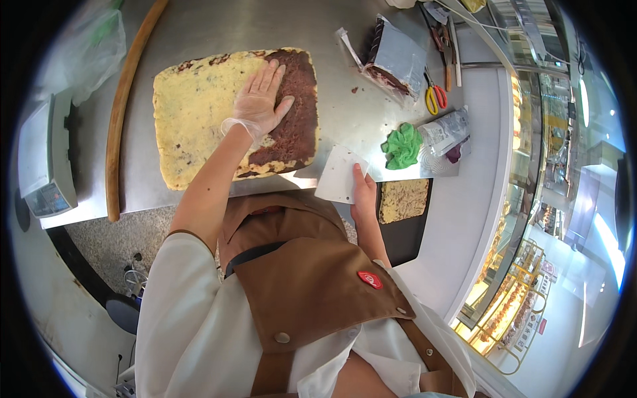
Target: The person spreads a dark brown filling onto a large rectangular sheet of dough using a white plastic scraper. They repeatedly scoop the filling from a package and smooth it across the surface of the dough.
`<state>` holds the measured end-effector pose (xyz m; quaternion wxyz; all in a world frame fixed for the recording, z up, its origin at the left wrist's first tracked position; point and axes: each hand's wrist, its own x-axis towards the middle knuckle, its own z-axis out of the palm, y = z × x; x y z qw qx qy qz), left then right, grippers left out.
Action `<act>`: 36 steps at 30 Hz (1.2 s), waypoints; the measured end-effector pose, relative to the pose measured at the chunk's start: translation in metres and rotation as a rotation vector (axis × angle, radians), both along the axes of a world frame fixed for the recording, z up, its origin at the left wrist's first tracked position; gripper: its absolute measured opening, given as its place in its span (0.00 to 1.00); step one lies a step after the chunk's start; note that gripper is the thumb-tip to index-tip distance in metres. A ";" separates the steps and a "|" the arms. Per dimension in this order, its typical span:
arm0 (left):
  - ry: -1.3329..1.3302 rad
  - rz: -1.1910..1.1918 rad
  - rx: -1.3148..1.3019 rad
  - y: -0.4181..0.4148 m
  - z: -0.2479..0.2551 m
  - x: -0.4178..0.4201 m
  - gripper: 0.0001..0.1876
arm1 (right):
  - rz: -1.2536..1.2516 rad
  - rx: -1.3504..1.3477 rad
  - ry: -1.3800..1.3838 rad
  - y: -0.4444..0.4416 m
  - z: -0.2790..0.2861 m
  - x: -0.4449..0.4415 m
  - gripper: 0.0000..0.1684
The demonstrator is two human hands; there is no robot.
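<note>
A large rectangular slab of yellow dough (194, 109) lies on the steel worktop, with a dark reddish-brown filling (301, 99) showing along its right side. My left hand (261, 99), in a clear plastic glove, rests flat on the slab where the yellow dough meets the filling, thumb spread away from the fingers. A white plastic dough scraper (336, 171) is in my right hand (365, 189), held by its right edge at the table's front edge. No glove is seen on the right hand.
A long wooden rolling pin (119, 114) and a scale (45, 149) are at left. To the right lie an opened foil-wrapped block (398, 54), scissors (434, 99), a green cloth (403, 146) and a plastic packet (445, 132). A dark tray (405, 244) holds another dough slab (404, 200).
</note>
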<state>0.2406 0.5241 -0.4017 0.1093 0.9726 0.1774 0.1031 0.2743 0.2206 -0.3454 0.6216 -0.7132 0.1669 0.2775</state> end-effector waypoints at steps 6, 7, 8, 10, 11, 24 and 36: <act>0.083 0.014 0.060 -0.002 0.003 0.005 0.37 | -0.163 0.251 0.098 -0.027 0.004 0.035 0.25; 0.115 0.021 0.079 -0.002 0.005 0.006 0.37 | -0.155 0.300 0.089 -0.032 0.003 0.041 0.24; 0.105 0.019 0.078 -0.003 0.003 0.004 0.36 | -0.168 0.318 0.094 -0.038 0.003 0.046 0.22; 0.201 0.042 0.026 -0.003 0.016 0.010 0.36 | -0.170 0.352 0.111 -0.057 -0.010 0.065 0.21; 0.249 0.056 -0.002 -0.004 0.026 0.013 0.35 | -0.169 0.368 0.120 -0.067 -0.017 0.075 0.20; -0.001 0.029 -0.267 -0.146 0.034 0.054 0.26 | 0.311 -0.137 -0.358 -0.069 -0.034 0.221 0.16; -0.186 0.150 -0.588 -0.160 0.000 0.125 0.26 | 0.410 -0.107 -0.523 -0.019 -0.066 0.252 0.15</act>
